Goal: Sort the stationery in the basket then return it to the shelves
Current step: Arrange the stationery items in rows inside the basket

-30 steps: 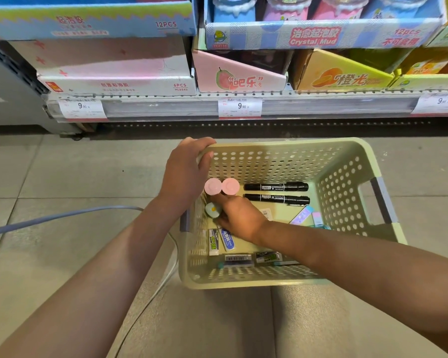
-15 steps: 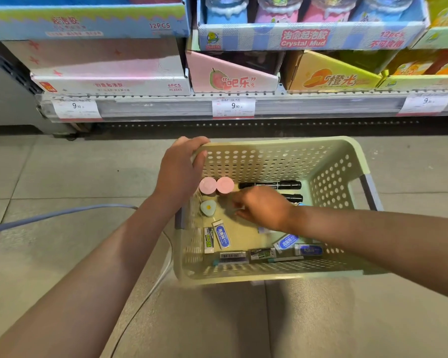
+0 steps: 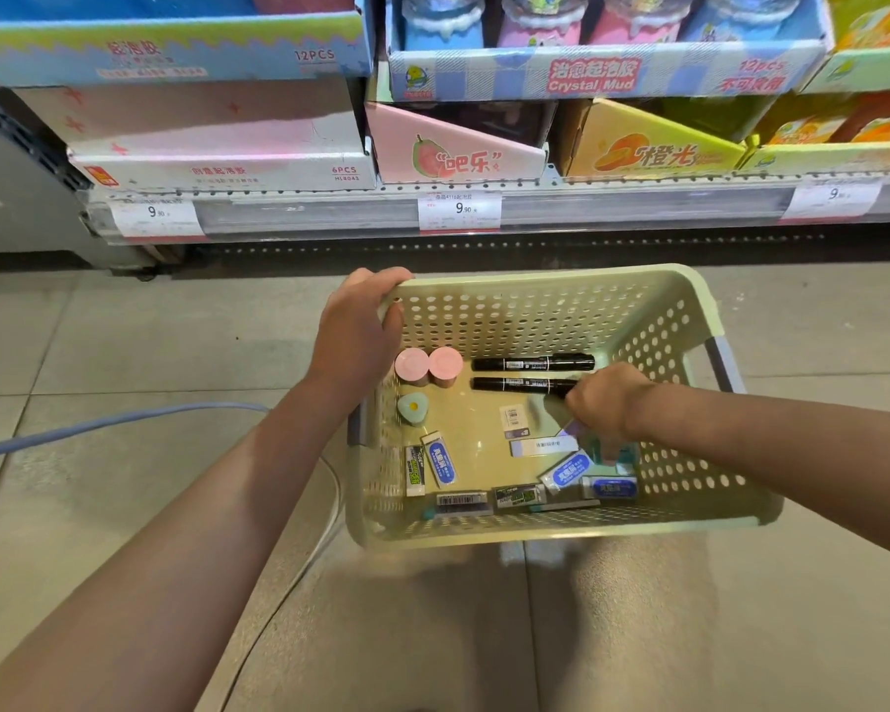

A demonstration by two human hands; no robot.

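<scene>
A pale green perforated basket (image 3: pixel 535 287) stands on the tiled floor below the shelf. My left hand (image 3: pixel 361 336) grips its far left rim. Inside lie two black markers (image 3: pixel 530 363), two pink round containers (image 3: pixel 427 364), a green egg-shaped eraser (image 3: pixel 413 407) and several wrapped erasers (image 3: pixel 440 462) along the near side. My right hand (image 3: pixel 605 403) reaches down at the right side of the basket, fingers curled over small pastel erasers (image 3: pixel 607 449) there; what the fingers hold is hidden.
The shelf edge (image 3: pixel 330 213) with price tags runs across the top, carrying display boxes of slime: a pink box (image 3: pixel 458 156), an orange one (image 3: pixel 653 151) and a Crystal Mud box (image 3: pixel 592 74). A grey cable (image 3: pixel 124 418) crosses the floor at left.
My right hand has moved from the basket's left side across to its right side, over the pastel erasers. The left hand has stayed on the rim.
</scene>
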